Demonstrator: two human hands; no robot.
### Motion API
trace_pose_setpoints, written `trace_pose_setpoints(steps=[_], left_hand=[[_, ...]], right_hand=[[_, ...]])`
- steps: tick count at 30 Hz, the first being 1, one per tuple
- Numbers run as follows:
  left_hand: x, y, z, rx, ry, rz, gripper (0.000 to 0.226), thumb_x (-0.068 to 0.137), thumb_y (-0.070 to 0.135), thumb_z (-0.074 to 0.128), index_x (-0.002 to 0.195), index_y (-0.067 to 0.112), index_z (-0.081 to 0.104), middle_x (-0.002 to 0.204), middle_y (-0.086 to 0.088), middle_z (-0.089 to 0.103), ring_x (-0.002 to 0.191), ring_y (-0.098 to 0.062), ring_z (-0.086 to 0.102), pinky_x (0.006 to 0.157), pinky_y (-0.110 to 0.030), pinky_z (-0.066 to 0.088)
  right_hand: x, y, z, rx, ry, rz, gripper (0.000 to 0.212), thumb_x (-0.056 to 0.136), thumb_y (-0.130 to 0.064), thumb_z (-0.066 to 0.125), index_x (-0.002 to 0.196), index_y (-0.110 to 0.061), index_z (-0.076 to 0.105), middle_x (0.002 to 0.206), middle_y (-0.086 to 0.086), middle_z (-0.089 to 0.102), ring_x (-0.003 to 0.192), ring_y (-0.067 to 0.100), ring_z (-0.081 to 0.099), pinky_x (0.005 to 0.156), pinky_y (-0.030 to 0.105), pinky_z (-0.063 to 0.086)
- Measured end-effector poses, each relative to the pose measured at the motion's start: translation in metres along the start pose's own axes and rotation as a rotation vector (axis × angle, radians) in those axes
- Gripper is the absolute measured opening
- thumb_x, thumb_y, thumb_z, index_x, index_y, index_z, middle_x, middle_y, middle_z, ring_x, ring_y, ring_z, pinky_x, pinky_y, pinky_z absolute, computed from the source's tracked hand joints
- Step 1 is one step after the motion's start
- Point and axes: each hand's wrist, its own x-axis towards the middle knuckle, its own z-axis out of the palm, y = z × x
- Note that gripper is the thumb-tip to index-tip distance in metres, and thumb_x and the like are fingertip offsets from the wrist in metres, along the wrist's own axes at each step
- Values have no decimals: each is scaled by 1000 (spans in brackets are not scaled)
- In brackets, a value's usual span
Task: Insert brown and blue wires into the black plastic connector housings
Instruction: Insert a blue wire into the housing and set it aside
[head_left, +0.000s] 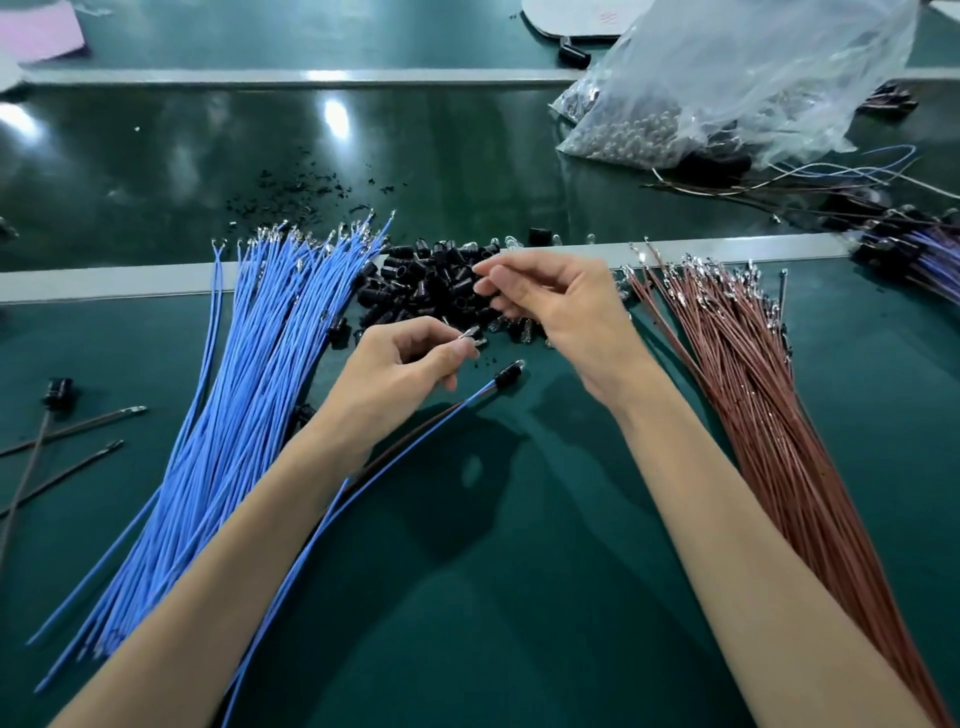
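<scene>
- A big clear plastic bag (753, 78) lies on the green table (467, 545). Small shiny round bits fill its low corner.
- A pink sheet (39, 28) lies far to the left of the bag.
- A flat white board (576, 18) sits just behind the bag.
- A long grey strip (291, 77) runs left from the bag.
- Tiny black crumbs (306, 179) are spread left of the bag, closer to us.

Housing pile (426, 283) between blue wires (249, 395), brown wires (743, 374)
</scene>
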Motion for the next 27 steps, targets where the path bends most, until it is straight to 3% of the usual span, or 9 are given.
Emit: trace_pose_setpoints(steps=[3,5,9,14,20,27], left_hand=[[-1,4,-1,-62,27,14,14,92,13,60,82,7,68,54,6,52,49,-1,43,48,-7,31],[-1,7,-3,-79,46,22,15,93,12,59,82,7,68,53,8,51,50,-1,43,49,-6,32],[-2,10,-3,-118,62,24,16,93,11,58,80,9,67,52,10,51,48,1,43,49,-5,33],[-3,12,-3,-120,77,9,16,93,11,57,81,10,68,53,8,49,48,0,42,49,-6,33],[-3,14,-1,-118,92,-3,16,93,11,58,80,10,68,50,11,49,48,0,41,48,-7,31],[-1,10,-1,-82,107,-9,15,91,10,60,78,8,67,47,13,48,46,0,41,48,-6,31]], right_hand=[[2,3,4,168,-56,-3,17,87,6,60,96,-7,68,94,7,72,93,21,71,89,27,54],[2,8,5,207,-46,2,18,87,9,59,94,-8,63,92,9,70,92,24,71,86,26,53],[0,15,12,30,-43,6,16,88,-1,63,88,-17,65,84,2,72,79,7,66,73,13,47],[-3,23,13,154,-63,49,18,82,-3,66,84,-19,74,91,9,73,87,19,65,85,27,52],[-3,23,10,185,-67,65,12,79,-11,70,81,-21,76,81,2,73,78,12,66,76,21,52],[0,20,6,16,-98,15,17,77,4,72,82,-13,73,78,-2,74,77,11,69,78,22,54]])
